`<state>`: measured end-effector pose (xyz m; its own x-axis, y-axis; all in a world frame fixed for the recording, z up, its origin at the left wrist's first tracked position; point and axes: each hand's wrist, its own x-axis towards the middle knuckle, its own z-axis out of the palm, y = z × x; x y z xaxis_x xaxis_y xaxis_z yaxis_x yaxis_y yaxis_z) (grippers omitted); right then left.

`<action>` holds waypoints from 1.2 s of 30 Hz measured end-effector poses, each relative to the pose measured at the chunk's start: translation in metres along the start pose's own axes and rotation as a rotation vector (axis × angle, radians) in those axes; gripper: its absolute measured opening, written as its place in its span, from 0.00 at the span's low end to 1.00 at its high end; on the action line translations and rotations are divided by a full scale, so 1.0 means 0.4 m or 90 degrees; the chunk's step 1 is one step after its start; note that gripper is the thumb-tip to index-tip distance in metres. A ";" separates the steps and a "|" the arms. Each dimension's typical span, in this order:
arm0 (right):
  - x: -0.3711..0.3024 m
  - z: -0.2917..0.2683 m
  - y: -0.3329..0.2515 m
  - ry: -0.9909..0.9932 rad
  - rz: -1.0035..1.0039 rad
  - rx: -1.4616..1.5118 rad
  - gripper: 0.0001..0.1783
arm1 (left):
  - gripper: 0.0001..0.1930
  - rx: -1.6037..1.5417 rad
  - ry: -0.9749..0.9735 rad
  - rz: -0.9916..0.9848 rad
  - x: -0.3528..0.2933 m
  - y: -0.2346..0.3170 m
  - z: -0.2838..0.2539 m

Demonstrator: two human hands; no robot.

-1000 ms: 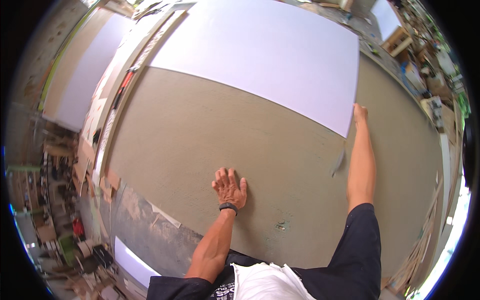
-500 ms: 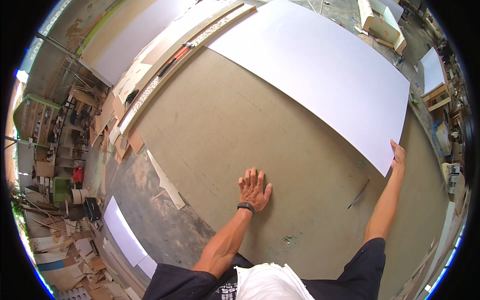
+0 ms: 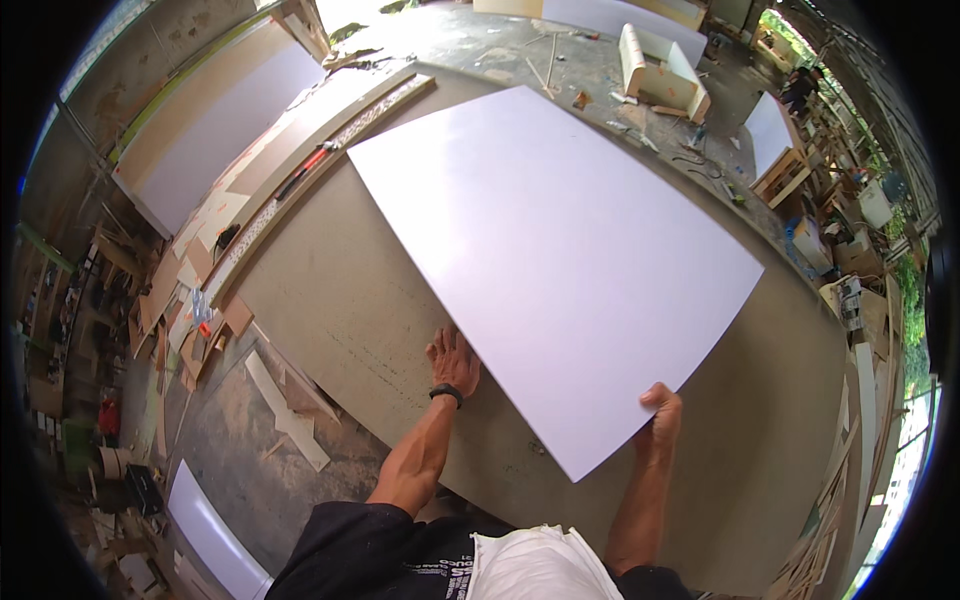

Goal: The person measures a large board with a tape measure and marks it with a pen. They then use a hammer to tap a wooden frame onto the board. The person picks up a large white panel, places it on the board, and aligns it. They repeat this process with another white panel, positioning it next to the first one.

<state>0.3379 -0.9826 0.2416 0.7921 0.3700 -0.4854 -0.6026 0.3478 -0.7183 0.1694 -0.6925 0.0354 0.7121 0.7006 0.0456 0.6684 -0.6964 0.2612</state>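
A large white sheet (image 3: 570, 250) lies slantwise over a brown work board (image 3: 330, 290), its near corner pointing toward me. My right hand (image 3: 662, 415) grips the sheet's near right edge, thumb on top and the other fingers hidden beneath. That near end is raised off the board. Beside the sheet's left edge, my left hand (image 3: 455, 365) rests on the board with its fingers apart and nothing in it. Whether its thumb side touches the sheet I cannot tell. A dark band circles the left wrist.
A long pale strip (image 3: 330, 130) runs along the board's far left side, with a red and black tool (image 3: 305, 170) on it. Offcuts (image 3: 285, 410) litter the floor at left. Beyond the board stand a box-like wooden piece (image 3: 660, 80) and a white-topped bench (image 3: 775, 145).
The white sheet has swung and slid toward me and leftward, led by my right hand, which keeps its grip. My left hand has shifted slightly left. My view has turned too.
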 end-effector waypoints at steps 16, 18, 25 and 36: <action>-0.753 -0.269 0.070 -0.073 -0.143 0.069 0.28 | 0.07 -1.430 -0.026 -0.141 -0.263 -0.027 -0.367; -0.829 -0.314 0.088 -0.134 -0.192 0.147 0.29 | 0.03 -1.476 -0.059 -0.174 -0.289 0.038 -0.385; -1.136 -0.358 0.139 0.010 -0.364 0.292 0.29 | 0.01 -1.511 -0.468 -0.063 -0.411 0.342 -0.490; -1.333 -1.082 0.387 0.387 -0.395 0.276 0.32 | 0.09 -1.192 -0.760 -0.120 -0.851 0.949 -0.154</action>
<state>-0.1357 -1.4988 0.1733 0.8224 -0.4522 -0.3452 0.0518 0.6637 -0.7462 0.1674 -1.1859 0.1783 0.9305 -0.1738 -0.3225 0.3370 0.7511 0.5677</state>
